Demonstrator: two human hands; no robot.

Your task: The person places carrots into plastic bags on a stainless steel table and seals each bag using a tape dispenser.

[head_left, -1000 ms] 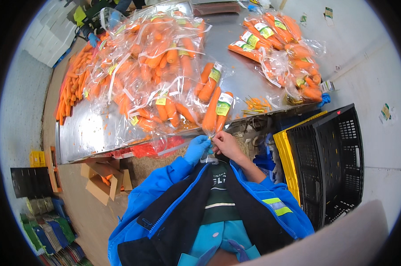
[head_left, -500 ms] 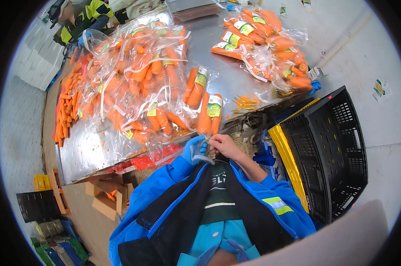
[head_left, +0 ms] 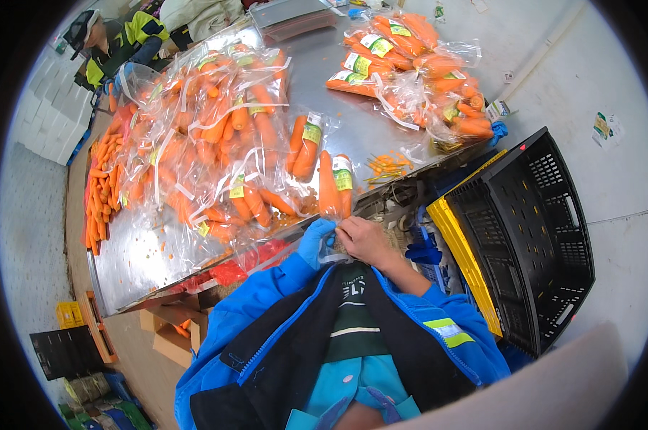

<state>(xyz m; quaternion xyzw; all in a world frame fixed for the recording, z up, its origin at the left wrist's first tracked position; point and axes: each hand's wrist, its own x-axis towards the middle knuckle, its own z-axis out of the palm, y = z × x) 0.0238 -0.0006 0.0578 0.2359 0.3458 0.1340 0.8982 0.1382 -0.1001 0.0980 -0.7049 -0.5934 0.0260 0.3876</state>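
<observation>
A clear plastic bag of carrots [head_left: 329,192] with a green and white label lies at the table's front edge, its top end toward me. My left hand [head_left: 315,244], in a blue glove, is closed on the gathered neck of that bag. Bare, my right hand [head_left: 367,241] pinches the same neck right beside it; the fingertips are partly hidden. Loose plastic with a white strip hangs below my left hand. Just beyond lies another labelled carrot bag [head_left: 305,147]. To the left is a large heap of bagged carrots [head_left: 216,129].
On the metal table [head_left: 130,247] are loose carrots [head_left: 103,190] at the left and a pile of carrot bags [head_left: 410,68] at the far right. Carrot scraps [head_left: 388,165] lie nearby. Black crates [head_left: 532,244] stand at my right. A co-worker [head_left: 120,43] is at the far left.
My right hand has turned, its back now more toward me, still at the bag's neck. The whole view has shifted slightly. The co-worker's head is further into view.
</observation>
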